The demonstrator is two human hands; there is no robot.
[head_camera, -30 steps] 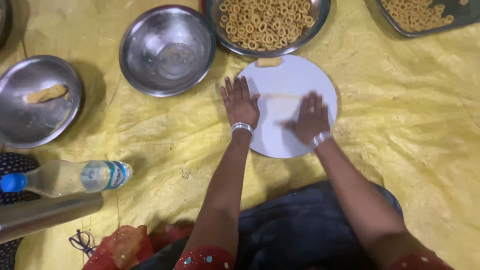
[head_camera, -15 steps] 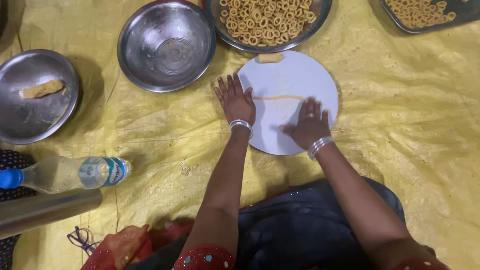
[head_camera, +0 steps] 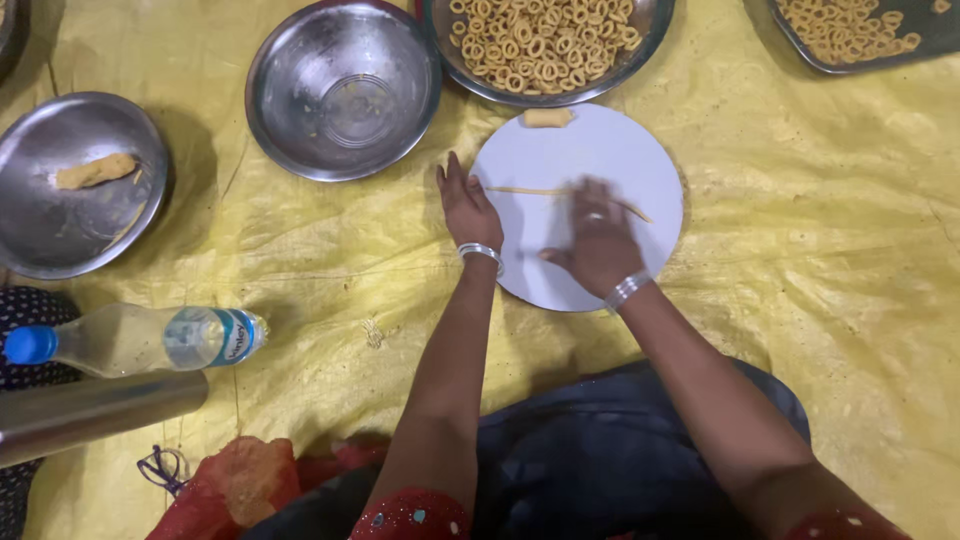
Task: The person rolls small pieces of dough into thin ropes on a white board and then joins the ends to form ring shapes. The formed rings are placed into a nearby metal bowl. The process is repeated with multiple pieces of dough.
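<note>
A round white board point(head_camera: 600, 150) lies on the yellow sheet point(head_camera: 820, 230). Across it stretches a thin dough rope point(head_camera: 525, 190), running from the board's left edge to right of centre. My left hand point(head_camera: 466, 208) lies flat, palm down, at the board's left edge with its fingertips by the rope's left end. My right hand point(head_camera: 598, 242) is flat over the rope's right part, slightly blurred. A short dough lump point(head_camera: 547, 118) rests at the board's far edge. Both wrists carry silver bangles.
An empty steel bowl point(head_camera: 343, 88) sits to the far left of the board. A steel bowl of small dough rings point(head_camera: 545, 40) stands behind it, a tray of rings point(head_camera: 850, 30) at the far right. Left: a steel plate with a dough piece point(head_camera: 75, 180), a plastic bottle point(head_camera: 140, 340), a steel cylinder point(head_camera: 95, 412).
The dough under my hands has become a longer, thinner rope. My hands have moved apart along it, the left toward the board's left edge.
</note>
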